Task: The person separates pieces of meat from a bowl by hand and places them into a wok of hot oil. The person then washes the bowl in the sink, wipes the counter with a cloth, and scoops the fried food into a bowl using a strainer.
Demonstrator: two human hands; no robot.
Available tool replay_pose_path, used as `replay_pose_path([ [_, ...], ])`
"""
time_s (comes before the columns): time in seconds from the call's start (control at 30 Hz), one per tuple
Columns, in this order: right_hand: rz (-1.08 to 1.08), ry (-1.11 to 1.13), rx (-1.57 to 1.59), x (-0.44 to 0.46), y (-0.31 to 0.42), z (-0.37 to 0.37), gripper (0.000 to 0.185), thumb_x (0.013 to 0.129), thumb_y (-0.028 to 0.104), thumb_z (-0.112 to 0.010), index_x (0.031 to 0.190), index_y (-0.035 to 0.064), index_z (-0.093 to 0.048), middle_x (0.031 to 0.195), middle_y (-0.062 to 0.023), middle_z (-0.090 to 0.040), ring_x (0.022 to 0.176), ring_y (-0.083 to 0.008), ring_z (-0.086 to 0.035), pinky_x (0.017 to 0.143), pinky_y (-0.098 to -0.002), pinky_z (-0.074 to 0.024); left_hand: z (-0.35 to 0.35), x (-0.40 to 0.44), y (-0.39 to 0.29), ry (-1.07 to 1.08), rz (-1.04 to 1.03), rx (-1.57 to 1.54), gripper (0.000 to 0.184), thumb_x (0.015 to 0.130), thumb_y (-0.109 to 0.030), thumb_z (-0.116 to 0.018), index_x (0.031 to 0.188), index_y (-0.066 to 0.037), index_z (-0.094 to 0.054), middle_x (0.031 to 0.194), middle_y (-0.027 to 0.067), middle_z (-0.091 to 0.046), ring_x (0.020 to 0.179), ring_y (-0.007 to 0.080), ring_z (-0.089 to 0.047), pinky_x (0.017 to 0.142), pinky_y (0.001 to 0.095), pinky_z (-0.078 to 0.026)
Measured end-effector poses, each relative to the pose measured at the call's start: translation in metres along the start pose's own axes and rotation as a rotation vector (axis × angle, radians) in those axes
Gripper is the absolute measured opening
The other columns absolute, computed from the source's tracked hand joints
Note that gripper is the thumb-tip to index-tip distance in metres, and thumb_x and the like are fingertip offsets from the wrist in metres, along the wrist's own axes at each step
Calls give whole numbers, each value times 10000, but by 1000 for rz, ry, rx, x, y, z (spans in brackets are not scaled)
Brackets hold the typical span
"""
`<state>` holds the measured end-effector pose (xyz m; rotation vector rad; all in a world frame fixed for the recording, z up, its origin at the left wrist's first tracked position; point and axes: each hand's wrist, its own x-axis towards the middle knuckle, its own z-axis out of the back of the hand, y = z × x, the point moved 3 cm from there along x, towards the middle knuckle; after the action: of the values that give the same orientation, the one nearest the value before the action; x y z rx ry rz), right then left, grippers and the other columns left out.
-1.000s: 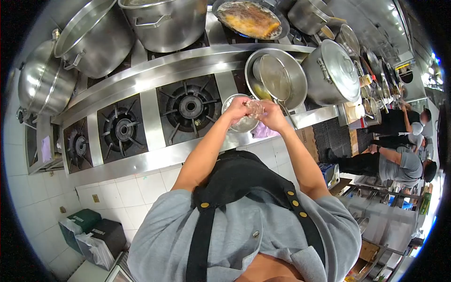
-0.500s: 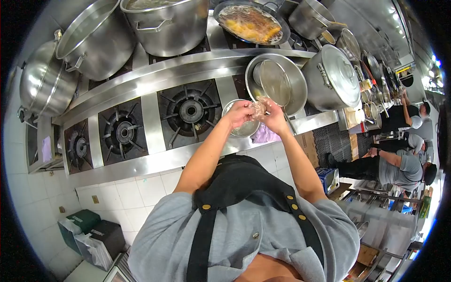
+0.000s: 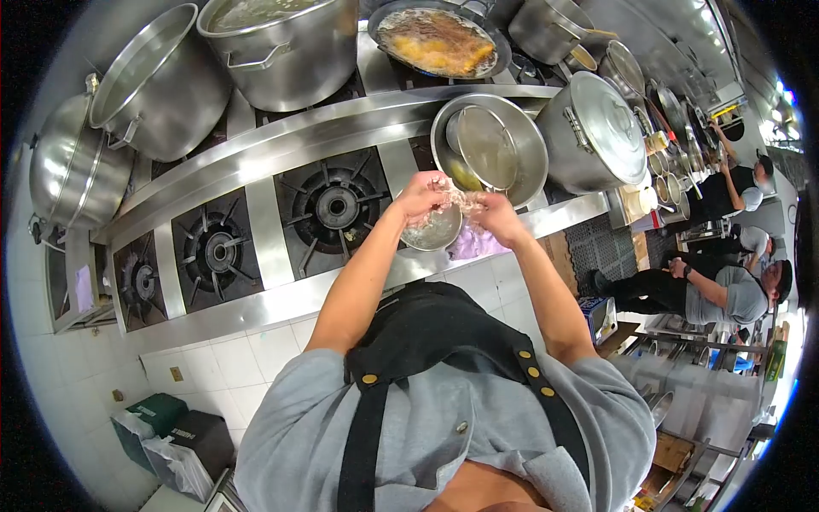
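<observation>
My left hand [image 3: 418,198] and my right hand [image 3: 496,218] are close together over a small metal bowl [image 3: 433,232] at the stove's front edge. Between their curled fingers is a pale, lumpy, wet-looking mass [image 3: 459,198], whose kind I cannot make out. Bits of it stick to the fingertips. Pale, cloudy contents show in the small bowl, partly hidden by my left hand. Just behind stands a wide steel bowl [image 3: 537,158] with a round strainer [image 3: 492,147] resting in it. A lilac cloth [image 3: 474,244] lies beneath my right hand.
Black burners [image 3: 338,207] line the stove on the left. Behind, a wide pan [image 3: 439,41] holds bubbling oil with browned food, beside large stockpots [image 3: 281,64]. A lidded pot [image 3: 593,141] stands at right. Co-workers [image 3: 725,290] stand farther right.
My hands have moved slightly apart, and the pale mass now stretches between them instead of sitting bunched together. The camera view has shifted a little.
</observation>
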<state>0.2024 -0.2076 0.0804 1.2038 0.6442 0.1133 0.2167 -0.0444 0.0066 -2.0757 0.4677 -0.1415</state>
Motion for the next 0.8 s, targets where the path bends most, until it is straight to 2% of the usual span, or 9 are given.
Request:
replay_pose_path([
  [0.03,39,37,-217,4,-8,-2,193,815,66,-550,991,-1,-592,841,-24,-602,713,-83,-507,618,-217,-423,4,3,3,-12,-25,70,166,728,82,-558,870,-2,-544,748,41,-579,652,115,-564,557,249,-452],
  [0.1,41,59,-82,6,-15,-5,215,825,89,-544,1019,1,-573,854,-30,-599,713,-86,-506,621,-225,-426,9,7,10,-36,-70,208,168,744,82,-553,885,-8,-538,753,35,-574,664,116,-564,562,249,-452],
  [0.27,-20,90,548,-5,-1,13,244,859,126,-450,1056,14,-540,887,-60,-600,743,-148,-575,609,-287,-467,25,-3,10,-30,-14,-37,155,772,54,-547,908,-19,-531,788,40,-560,714,144,-569,584,282,-466],
  [0.3,-36,-27,561,-12,16,8,251,861,140,-407,1035,13,-535,901,-89,-608,745,-204,-596,585,-309,-477,24,-5,11,-23,10,-102,145,781,43,-543,911,-20,-531,792,42,-556,720,152,-569,595,293,-473],
  [0.43,-35,77,811,5,6,10,258,842,139,-387,999,-20,-517,974,-152,-596,811,-268,-605,582,-327,-492,14,-9,15,-73,23,-425,87,815,-37,-497,891,-14,-531,781,61,-555,701,200,-568,715,430,-516],
  [0.57,30,31,1090,12,11,-2,194,821,96,-424,952,-18,-513,900,-154,-600,786,-259,-600,528,-289,-460,18,-14,38,-75,-87,-576,49,798,-23,-516,843,-31,-531,748,73,-559,680,195,-569,703,441,-511],
  [0.67,133,-7,1101,19,8,-6,141,806,44,-463,931,15,-521,829,-115,-582,703,-217,-573,521,-275,-446,4,-24,34,-135,-98,-586,56,804,-47,-539,854,-23,-531,753,74,-562,679,191,-566,683,407,-507],
  [0.7,204,149,1074,18,14,-7,115,801,23,-517,914,41,-525,779,-69,-558,649,-151,-532,517,-259,-426,-1,-27,31,-145,-114,-589,89,826,-74,-538,889,-12,-533,774,77,-569,680,187,-563,653,373,-494],
  [0.8,199,-306,366,24,17,-8,120,790,23,-565,900,45,-523,788,-55,-559,693,-122,-536,572,-253,-438,-8,-28,15,-78,-119,-567,171,848,-105,-511,997,-26,-531,965,110,-602,769,182,-571,687,353,-479],
])
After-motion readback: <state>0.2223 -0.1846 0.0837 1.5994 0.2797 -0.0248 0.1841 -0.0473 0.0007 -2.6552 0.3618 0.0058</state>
